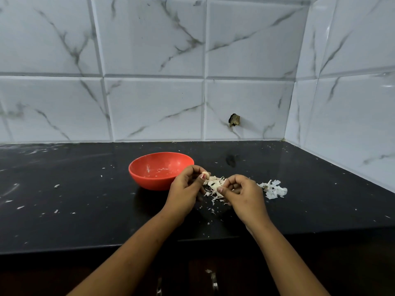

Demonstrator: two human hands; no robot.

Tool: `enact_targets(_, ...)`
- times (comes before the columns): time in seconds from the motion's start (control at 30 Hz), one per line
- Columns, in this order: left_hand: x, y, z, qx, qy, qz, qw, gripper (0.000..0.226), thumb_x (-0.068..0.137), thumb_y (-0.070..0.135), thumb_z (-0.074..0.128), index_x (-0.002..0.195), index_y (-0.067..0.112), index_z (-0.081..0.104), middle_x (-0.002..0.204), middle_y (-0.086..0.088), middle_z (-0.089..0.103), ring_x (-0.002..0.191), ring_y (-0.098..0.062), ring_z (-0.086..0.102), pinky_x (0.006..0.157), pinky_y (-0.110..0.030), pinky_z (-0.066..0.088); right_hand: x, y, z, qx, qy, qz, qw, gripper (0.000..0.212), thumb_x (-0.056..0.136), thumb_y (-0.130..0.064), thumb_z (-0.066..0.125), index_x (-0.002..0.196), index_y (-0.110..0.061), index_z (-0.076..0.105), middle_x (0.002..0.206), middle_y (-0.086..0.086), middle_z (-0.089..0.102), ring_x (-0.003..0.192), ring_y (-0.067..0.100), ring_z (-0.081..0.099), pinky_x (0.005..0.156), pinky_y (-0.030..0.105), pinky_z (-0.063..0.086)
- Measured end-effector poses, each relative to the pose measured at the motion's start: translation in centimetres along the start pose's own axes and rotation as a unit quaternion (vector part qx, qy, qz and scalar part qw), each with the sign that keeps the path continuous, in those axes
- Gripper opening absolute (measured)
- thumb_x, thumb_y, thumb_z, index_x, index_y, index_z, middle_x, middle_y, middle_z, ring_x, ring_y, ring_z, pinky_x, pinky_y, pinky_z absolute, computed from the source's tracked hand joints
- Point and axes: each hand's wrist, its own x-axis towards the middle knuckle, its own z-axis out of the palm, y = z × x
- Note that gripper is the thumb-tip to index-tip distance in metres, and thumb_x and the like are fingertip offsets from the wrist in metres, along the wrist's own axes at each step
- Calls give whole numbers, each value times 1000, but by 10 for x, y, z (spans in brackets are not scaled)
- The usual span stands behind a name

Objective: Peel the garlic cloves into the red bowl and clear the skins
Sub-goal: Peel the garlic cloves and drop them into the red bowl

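Since the one red bowl lies just left of the left hand, that hand, pinching the single garlic clove beside the rim at mid-frame, is nearer. The right hand curls, seemingly pinching a skin scrap. Two skin heaps: one heap between the hands, another heap right of centre.

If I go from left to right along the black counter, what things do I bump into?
Red bowl → left hand pinching a garlic clove → right hand → pile of garlic skins.
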Motion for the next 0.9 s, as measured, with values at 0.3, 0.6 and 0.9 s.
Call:
enact_targets(0.3, 0, -2, 0, 18, 16, -19, 1000, 10, 93, 6, 57, 86, 12, 63, 66, 8, 65, 48, -5, 46, 45, -19, 39, -2, -6, 3, -68, -12, -35, 997, 12, 80, -15, 76, 72, -19, 68, 63, -12, 62, 59, -5, 57, 58, 7, 42)
enact_targets(0.6, -2, 3, 1, -8, -10, -31, 999, 5, 93, 3, 56, 91, 4, 61, 60, 7, 62, 48, -4, 49, 47, -16, 42, -5, -11, 1, -15, -46, -51, 998, 11, 88, -14, 68, 84, -24, 69, 72, -12, 66, 66, -4, 60, 60, 10, 43)
enact_targets(0.9, -4, -3, 2, 189, -42, 99, 976, 6, 96, 11, 54, 91, 12, 57, 68, 4, 57, 53, -5, 48, 54, -20, 42, -6, -8, 3, -77, -89, -75, 990, 15, 96, -26, 57, 88, -19, 68, 64, -13, 62, 64, 7, 59, 62, 34, 53)
